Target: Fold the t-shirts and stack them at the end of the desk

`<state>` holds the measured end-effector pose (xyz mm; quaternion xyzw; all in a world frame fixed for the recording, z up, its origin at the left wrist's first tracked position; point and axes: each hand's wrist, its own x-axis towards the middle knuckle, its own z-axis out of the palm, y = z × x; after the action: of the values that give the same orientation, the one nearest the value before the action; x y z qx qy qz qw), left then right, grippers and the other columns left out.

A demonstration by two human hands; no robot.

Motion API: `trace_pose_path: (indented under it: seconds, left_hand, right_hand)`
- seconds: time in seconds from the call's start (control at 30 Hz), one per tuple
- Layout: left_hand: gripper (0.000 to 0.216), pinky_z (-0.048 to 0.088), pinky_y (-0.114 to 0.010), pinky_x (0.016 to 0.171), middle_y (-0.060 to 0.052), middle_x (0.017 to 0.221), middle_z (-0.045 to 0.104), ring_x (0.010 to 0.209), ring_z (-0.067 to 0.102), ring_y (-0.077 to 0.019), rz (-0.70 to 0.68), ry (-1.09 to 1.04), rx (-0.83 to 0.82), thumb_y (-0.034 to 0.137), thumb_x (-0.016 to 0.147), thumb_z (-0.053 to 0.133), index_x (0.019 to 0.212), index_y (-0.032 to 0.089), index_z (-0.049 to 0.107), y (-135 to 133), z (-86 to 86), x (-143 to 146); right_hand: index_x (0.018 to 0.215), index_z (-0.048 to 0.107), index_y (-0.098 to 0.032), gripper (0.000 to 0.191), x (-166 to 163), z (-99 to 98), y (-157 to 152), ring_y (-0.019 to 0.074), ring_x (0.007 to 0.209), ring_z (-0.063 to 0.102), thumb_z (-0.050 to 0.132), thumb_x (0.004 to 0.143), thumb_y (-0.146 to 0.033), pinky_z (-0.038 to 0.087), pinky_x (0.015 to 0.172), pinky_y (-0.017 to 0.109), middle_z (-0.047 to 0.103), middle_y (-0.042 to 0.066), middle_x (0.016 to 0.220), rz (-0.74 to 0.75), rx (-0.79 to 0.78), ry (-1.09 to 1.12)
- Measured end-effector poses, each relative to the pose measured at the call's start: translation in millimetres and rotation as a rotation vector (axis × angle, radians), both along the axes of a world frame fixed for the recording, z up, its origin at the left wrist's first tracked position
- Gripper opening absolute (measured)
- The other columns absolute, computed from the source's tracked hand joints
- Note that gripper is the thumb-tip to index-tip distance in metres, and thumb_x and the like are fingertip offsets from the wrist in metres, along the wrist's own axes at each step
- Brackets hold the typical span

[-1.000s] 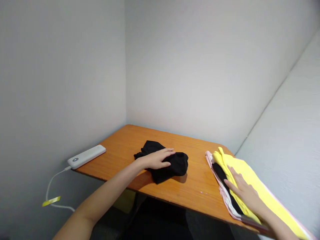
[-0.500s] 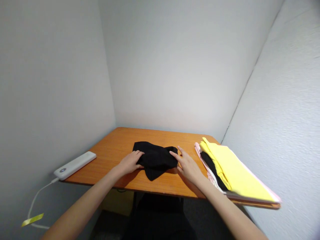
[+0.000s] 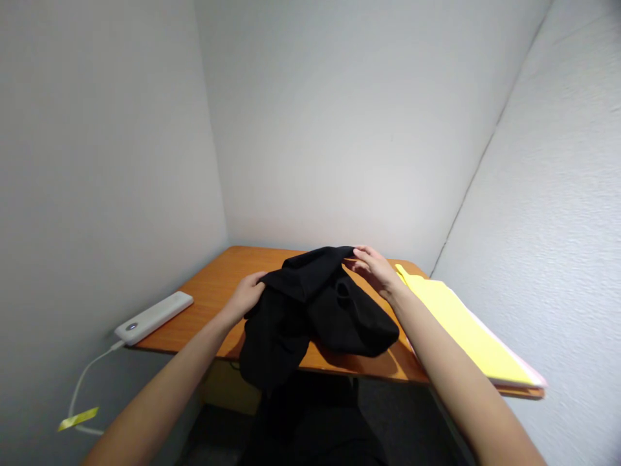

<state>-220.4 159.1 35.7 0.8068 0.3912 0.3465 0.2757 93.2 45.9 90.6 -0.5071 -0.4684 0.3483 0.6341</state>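
A black cloth garment (image 3: 310, 291) hangs loosely between my two hands above the wooden table (image 3: 208, 323); its exact kind does not show. My left hand (image 3: 248, 294) pinches its left upper edge. Higher up, at the garment's upper right corner, my right hand (image 3: 372, 266) grips the fabric between thumb and fingers. One part of the garment droops past the table's front edge, and another bulges out to the right, below my right hand.
Folded yellow cloth (image 3: 466, 323) lies over pink cloth at the table's right side, partly behind my right forearm. A white power bank (image 3: 155, 317) with a white cable (image 3: 80, 382) rests at the left edge. Walls (image 3: 310, 129) enclose the table at back, left and right.
The black garment was a flat, bunched bundle on the table under both hands. Now it is lifted and partly unfolded, with my right hand raised farther back and my left hand slightly higher.
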Motion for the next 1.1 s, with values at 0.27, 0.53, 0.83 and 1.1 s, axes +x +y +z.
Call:
trace_pose_path:
  seconds: [0.27, 0.53, 0.83, 1.1]
  left_hand:
    - [0.032, 0.035, -0.046, 0.105, -0.016, 0.119, 0.058, 0.117, 0.050, -0.0299, 0.210, 0.198, 0.265, 0.030, 0.085, 0.047, 0.112, 0.013, 0.054, -10.4, -27.9, -17.5]
    - [0.050, 0.041, -0.045, 0.097, -0.012, 0.123, 0.055, 0.116, 0.049, -0.0335, -0.277, 0.589, 0.373, 0.051, 0.062, 0.079, 0.095, 0.021, 0.056, -110.5, -27.2, -10.6]
    - [0.019, 0.047, -0.036, 0.078, -0.009, 0.095, 0.066, 0.091, 0.064, -0.0256, -0.101, 0.589, 0.299, 0.027, 0.096, 0.035, 0.104, 0.019, 0.050, -125.7, -12.9, -15.8]
    - [0.032, 0.047, -0.038, 0.095, -0.016, 0.121, 0.061, 0.112, 0.060, -0.0270, -0.573, 0.470, 0.233, 0.038, 0.094, 0.045, 0.117, 0.016, 0.049, -189.1, -17.1, 68.5]
  right_hand:
    - [0.107, 0.056, -0.017, 0.031, 16.2, -72.4, -23.7, 0.0218, 0.103, 0.060, 0.057, 0.087, -0.041, 0.047, 0.093, 0.040, 0.063, 0.012, 0.109, -0.094, -0.129, -0.707]
    - [0.113, 0.060, -0.019, 0.046, 2.5, -103.4, -69.2, 0.0302, 0.112, 0.051, 0.075, 0.072, -0.032, 0.041, 0.095, 0.042, 0.056, 0.012, 0.120, 0.093, -0.227, -1.352]
    - [0.093, 0.065, -0.017, 0.017, 33.9, -45.7, -51.1, 0.0300, 0.100, 0.053, 0.051, 0.091, -0.026, 0.042, 0.085, 0.040, 0.057, 0.015, 0.101, -0.601, -0.263, -1.529]
    - [0.128, 0.056, -0.024, 0.040, -67.5, 1.7, 32.9, 0.0188, 0.114, 0.055, 0.046, 0.090, -0.015, 0.043, 0.098, 0.033, 0.060, 0.006, 0.125, 0.099, 0.223, -1.032]
